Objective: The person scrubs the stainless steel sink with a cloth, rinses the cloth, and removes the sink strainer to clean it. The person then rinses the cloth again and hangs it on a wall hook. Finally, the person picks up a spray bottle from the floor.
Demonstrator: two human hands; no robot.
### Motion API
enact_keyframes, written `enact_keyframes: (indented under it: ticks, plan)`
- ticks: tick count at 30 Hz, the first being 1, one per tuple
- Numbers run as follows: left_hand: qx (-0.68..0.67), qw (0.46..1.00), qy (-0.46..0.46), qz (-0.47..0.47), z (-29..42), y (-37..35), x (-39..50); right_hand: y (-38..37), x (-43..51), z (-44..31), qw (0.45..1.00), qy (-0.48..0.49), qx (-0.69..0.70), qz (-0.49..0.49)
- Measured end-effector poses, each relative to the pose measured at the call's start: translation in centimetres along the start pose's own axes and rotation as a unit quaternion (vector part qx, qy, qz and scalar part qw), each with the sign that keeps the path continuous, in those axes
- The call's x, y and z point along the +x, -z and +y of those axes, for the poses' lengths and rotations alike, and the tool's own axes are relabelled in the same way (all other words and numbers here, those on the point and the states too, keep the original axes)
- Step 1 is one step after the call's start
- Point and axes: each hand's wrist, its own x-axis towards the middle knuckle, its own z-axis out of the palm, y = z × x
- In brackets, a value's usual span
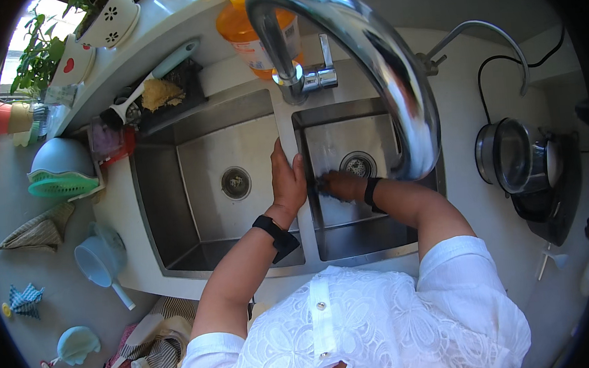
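My left hand rests against the steel divider between two sink basins, thumb and fingers apart and nothing held. Inside the smaller right basin, my right hand is on a dark scrubber or cloth at the basin's left side. That item is blurred and partly hidden by the fingers. Just above the hand lies the right drain strainer. Bits of residue sit in the drain strainer of the larger left basin. A chrome faucet arches over the right basin.
Behind the sink stand an orange liquid bottle and a black caddy with a handled brush and a tan scrubber. A blue dipper and green colander are at left. Glass-lidded pot stands right.
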Motion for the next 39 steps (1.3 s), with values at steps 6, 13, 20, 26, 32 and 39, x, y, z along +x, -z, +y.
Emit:
enact_keyframes:
  ticks: [6, 13, 20, 26, 32, 39]
  plan:
    - [-0.03, 0.999, 0.015, -0.02, 0.1, 0.3, 0.0, 1.8, 5.2, -0.5, 0.983, -0.151, 0.003, 0.103]
    - [-0.035, 0.999, 0.018, -0.017, 0.3, 0.4, 0.1, 2.4, 3.4, 3.2, 0.972, -0.041, -0.153, 0.171]
    - [-0.025, 0.999, 0.027, -0.013, 0.1, 0.3, 0.0, 3.2, -0.7, 9.5, 0.938, -0.205, -0.216, 0.18]
    - [-0.032, 0.999, 0.031, -0.007, 0.1, 0.3, 0.0, 1.8, -5.9, 8.6, 0.912, -0.275, -0.294, 0.079]
    - [-0.042, 0.999, 0.029, -0.007, 0.3, 0.5, -0.2, 8.4, -5.6, 12.2, 0.667, -0.006, -0.745, 0.022]
    - [-0.043, 0.997, 0.064, -0.017, 0.3, 0.5, -0.4, 10.9, -10.0, 19.7, 0.772, -0.169, -0.608, 0.077]
